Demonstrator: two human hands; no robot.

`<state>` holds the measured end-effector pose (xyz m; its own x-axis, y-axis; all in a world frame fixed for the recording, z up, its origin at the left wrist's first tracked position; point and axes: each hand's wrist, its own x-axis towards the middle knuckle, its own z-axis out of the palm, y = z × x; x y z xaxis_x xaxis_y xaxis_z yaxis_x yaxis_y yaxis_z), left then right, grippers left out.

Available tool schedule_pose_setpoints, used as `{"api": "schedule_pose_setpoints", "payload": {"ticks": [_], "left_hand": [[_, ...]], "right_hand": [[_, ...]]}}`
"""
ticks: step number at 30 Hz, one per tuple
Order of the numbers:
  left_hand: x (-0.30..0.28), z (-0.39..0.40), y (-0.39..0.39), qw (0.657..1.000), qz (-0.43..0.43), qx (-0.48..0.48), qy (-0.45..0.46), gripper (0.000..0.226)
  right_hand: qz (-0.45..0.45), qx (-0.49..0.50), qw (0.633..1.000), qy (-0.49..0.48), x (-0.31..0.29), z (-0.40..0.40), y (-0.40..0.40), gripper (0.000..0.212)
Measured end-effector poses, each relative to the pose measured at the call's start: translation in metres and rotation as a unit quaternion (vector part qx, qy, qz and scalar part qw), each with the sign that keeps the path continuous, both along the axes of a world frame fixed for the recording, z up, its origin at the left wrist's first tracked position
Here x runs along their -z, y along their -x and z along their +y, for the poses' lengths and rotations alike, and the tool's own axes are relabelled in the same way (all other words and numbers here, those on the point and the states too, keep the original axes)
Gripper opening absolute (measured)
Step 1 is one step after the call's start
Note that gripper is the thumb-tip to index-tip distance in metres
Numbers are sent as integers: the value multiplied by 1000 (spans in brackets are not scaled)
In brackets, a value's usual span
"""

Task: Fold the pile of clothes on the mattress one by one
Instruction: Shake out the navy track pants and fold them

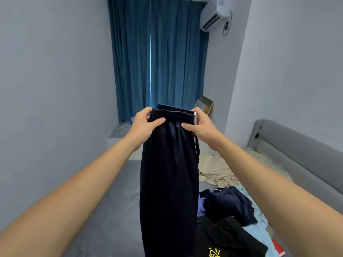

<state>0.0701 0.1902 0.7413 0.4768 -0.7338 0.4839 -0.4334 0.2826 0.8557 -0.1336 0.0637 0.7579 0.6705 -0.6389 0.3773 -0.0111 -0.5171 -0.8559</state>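
Item: dark navy trousers (168, 173), held aloft at the waistband, legs hanging down between both forearms. Left hand (143, 123) pinched one waistband end; right hand (199, 123) pinched the other. Pile of clothes (230, 210) lay on the mattress (259, 217), below the right hand.

Two bare hands, left hand (143, 125) and right hand (199, 124); one pair of dark navy elastic-waist trousers (168, 173); one dark navy crumpled garment (230, 204), right; one black garment with yellow print (226, 240), near right; one teal pleated curtain (157, 56), far; one white wall air conditioner (215, 14).
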Motion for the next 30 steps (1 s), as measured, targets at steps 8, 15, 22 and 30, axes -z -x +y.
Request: {"api": "schedule_pose_setpoints", "payload": {"ticks": [8, 15, 22, 30], "left_hand": [[-32, -4, 43, 985, -83, -146, 47, 22], [-27, -14, 65, 998, 60, 27, 5, 45], [-22, -22, 26, 994, 85, -63, 16, 15], [-26, -1, -36, 994, -9, -109, 25, 24]], "right_hand": [[-38, 96, 994, -22, -30, 2, -20, 25], [-96, -95, 967, -217, -41, 6, -17, 28], [-82, 103, 991, -36, -36, -17, -2, 24], [-7, 144, 986, 86, -44, -58, 44, 19]]}}
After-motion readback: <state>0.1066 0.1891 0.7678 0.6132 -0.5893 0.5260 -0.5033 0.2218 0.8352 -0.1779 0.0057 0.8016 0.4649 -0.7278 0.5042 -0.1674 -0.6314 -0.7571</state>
